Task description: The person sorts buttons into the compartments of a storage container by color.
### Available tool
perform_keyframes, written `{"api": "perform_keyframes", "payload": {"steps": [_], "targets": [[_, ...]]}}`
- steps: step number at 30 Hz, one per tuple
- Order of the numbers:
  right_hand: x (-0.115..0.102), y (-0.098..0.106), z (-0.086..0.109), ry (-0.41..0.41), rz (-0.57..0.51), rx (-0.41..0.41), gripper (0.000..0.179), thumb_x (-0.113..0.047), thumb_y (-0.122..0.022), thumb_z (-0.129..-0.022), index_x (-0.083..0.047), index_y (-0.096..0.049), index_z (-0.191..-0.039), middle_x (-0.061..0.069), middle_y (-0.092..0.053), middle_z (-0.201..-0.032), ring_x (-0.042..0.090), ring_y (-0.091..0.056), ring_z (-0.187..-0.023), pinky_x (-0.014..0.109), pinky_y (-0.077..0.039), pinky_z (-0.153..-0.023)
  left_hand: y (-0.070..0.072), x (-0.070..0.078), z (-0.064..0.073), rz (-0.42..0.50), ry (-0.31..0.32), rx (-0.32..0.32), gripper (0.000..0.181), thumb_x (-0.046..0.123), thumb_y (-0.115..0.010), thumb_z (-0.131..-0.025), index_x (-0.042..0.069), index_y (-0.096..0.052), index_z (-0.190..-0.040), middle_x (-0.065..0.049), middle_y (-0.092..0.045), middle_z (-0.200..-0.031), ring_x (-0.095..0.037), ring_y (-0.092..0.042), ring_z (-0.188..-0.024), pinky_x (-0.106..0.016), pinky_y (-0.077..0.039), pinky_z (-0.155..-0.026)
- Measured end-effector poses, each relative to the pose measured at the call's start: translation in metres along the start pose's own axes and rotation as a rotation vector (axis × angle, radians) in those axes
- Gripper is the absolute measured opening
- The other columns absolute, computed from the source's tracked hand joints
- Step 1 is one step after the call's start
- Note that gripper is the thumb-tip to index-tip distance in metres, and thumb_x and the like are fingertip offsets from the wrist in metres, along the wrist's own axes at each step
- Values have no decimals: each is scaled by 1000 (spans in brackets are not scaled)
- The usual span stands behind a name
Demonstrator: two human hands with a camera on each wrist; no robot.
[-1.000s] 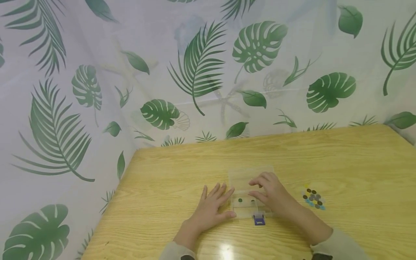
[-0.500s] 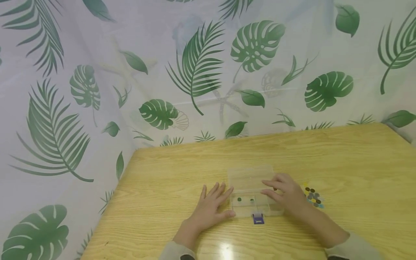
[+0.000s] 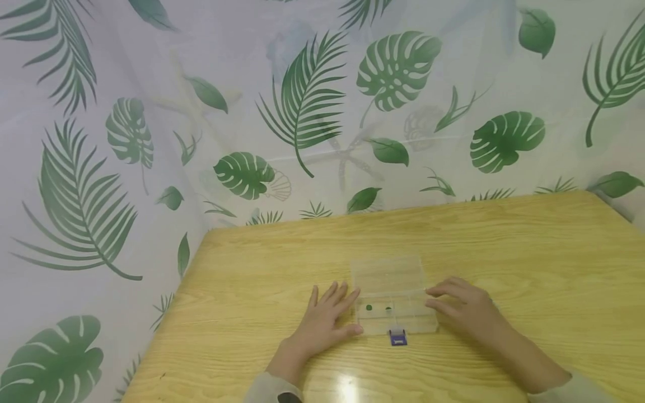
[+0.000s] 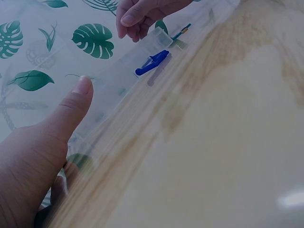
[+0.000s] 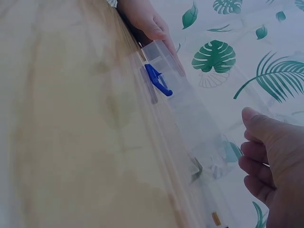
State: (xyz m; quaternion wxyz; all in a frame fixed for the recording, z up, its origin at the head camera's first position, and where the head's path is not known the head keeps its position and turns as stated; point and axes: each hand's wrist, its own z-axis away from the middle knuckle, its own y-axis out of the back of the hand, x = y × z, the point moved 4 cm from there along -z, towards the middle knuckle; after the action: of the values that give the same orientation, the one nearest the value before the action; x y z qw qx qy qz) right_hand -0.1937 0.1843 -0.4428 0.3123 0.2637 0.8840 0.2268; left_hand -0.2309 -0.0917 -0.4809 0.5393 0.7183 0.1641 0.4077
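Note:
A clear plastic divided box lies on the table, its clear lid folded back flat behind it. A blue latch sticks out at its front. Two small green discs lie in the left back part of the box. My left hand rests with fingers spread along the box's left side, index fingertip and thumb right at its edge. My right hand hovers just off the box's right side. Its thumb and index finger are apart, and the other fingers are loosely curled, with nothing visible between them.
Small gold and teal pieces lie beyond the box's right end in the left wrist view; the right hand hides them in the head view. The wood-grain table meets a leaf-print curtain at the back and left.
My right hand has moved right, from above the box to beyond its right side, and now covers the pile of small coloured discs. The left hand has stayed in place.

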Motion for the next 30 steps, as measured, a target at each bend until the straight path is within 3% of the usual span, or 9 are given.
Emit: {"api": "perform_keyframes", "payload": {"steps": [5,10,17,21,25,28,30], "targets": [[2,11,8,37,30,23,24,-7,-81,-65,-6,-73,-88,-6,-64,-85,5,-59,-77,4,-44,-74,0,1,0,7,4,-13,75,68,-35,-89,28,-21,-151,-10,-19,-157,-30,-10,-146,-61,6,-112],[7,21,19,129,-36,65,25,-23,-77,-74,-2,-72,-87,-2,-59,-82,2,-53,-70,6,-44,-63,0,0,0,6,4,-10,75,67,-36,-89,28,-21,-151,-9,-19,-157,-29,-10,-146,-61,6,-112],[14,31,35,137,-38,39,31,-32,-72,-78,-3,-73,-88,-4,-58,-83,-1,-53,-72,6,-46,-65,-2,-3,-1,-4,4,0,77,71,-31,-88,29,-21,-151,-8,-19,-157,-28,-10,-146,-60,6,-112],[16,36,44,97,-12,16,26,-16,-80,-68,-2,-73,-88,-5,-58,-85,-3,-53,-75,5,-46,-67,-3,-3,-1,-1,7,-5,77,71,-31,-87,30,-20,-151,-7,-18,-157,-27,-8,-146,-60,7,-112],[18,37,53,24,-16,14,39,1,-83,-55,-6,-74,-92,-6,-59,-89,-7,-54,-81,3,-45,-73,-3,-3,-1,1,8,-5,77,72,-31,-87,30,-20,-151,-7,-19,-157,-27,-9,-146,-60,7,-112],[20,36,58,16,-36,14,41,-2,-84,-56,-8,-74,-95,-6,-60,-91,-7,-56,-84,3,-45,-76,-2,-2,-1,3,10,-4,78,73,-29,-87,29,-21,-151,-8,-19,-157,-27,-9,-146,-60,7,-112],[21,36,61,55,-24,8,38,-13,-84,-60,-6,-74,-95,-5,-60,-91,-6,-56,-85,4,-46,-75,-2,-2,-1,1,10,-5,79,73,-28,-87,29,-21,-151,-8,-19,-157,-28,-9,-146,-60,7,-112]]}}
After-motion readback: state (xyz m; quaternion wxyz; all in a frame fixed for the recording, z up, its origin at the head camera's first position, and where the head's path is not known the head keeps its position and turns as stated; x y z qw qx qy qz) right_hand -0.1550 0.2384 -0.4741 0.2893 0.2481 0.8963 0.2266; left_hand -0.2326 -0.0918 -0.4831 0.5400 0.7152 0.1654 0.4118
